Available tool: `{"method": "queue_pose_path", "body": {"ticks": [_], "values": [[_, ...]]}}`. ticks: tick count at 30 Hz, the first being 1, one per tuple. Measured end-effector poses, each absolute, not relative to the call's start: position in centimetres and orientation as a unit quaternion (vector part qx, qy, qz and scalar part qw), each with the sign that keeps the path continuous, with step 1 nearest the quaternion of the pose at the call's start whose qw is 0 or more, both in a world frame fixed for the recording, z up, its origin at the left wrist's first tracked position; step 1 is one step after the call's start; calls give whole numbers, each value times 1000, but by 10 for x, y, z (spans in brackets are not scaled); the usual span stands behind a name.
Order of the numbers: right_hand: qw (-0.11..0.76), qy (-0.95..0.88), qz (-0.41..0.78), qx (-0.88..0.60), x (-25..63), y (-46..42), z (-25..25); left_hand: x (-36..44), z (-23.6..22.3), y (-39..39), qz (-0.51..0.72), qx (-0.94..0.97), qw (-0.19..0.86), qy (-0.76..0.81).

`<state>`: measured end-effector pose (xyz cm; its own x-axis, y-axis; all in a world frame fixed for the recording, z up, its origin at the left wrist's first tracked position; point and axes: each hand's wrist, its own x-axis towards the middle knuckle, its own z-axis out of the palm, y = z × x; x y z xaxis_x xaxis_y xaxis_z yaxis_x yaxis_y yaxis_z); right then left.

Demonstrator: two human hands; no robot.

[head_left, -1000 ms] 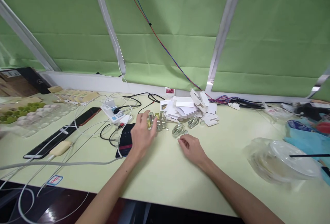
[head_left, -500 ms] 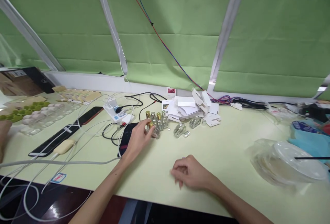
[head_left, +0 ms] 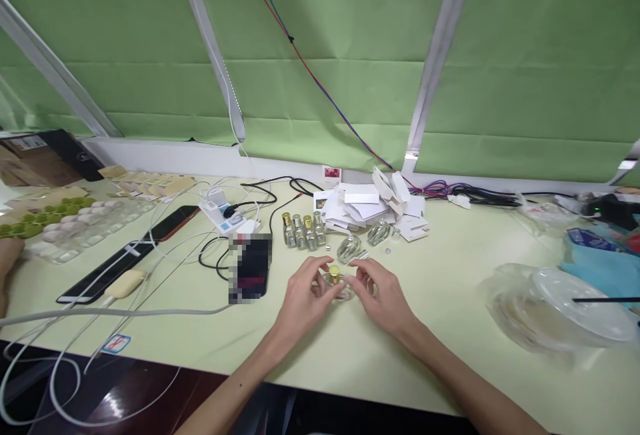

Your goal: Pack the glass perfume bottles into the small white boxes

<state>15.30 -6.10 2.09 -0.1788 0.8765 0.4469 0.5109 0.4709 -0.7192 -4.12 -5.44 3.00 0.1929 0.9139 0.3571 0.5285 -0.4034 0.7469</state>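
Observation:
Upright between my two hands is a small clear glass perfume bottle [head_left: 334, 276] with a gold cap. My left hand [head_left: 309, 291] closes on it from the left, thumb and fingers round its side. From the right, the curled fingertips of my right hand [head_left: 383, 295] meet the same bottle; part of the contact is hidden. Several similar bottles [head_left: 303, 233] with gold and silver caps stand in a row behind my left hand. Two clear glass bottles [head_left: 349, 248] lie on their sides beyond my hands, with a silver cap close by.
White paper and folded boxes [head_left: 363, 205] are heaped at the back. A phone [head_left: 254, 265], cables and a power strip [head_left: 219, 215] lie left. Egg trays [head_left: 83, 218] and another person's arm [head_left: 7, 268] are far left. A lidded tub [head_left: 575, 301] in plastic stands right.
My left hand has moved from the bottle row toward the near middle, bringing one gold-capped bottle with it. My right hand has moved up to that bottle.

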Motion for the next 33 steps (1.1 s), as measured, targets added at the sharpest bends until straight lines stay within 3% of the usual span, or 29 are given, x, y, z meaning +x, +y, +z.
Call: {"method": "queue_pose_path", "body": {"ticks": [6,15,22,26,33], "values": [[290,-802,93,-514,155,-52,44,-21,34,-54,318,772,258,487],[184,-846,35,-499,180,-37,65,13,26,-46,304,788,262,467],[169,-854,44,-490,201,-8,75,44,5,-20,297,811,155,480],[138,-863,49,-483,207,6,85,58,2,-9,295,808,137,492],[159,-849,60,-500,225,10,117,65,4,-4,281,805,111,511]]}}
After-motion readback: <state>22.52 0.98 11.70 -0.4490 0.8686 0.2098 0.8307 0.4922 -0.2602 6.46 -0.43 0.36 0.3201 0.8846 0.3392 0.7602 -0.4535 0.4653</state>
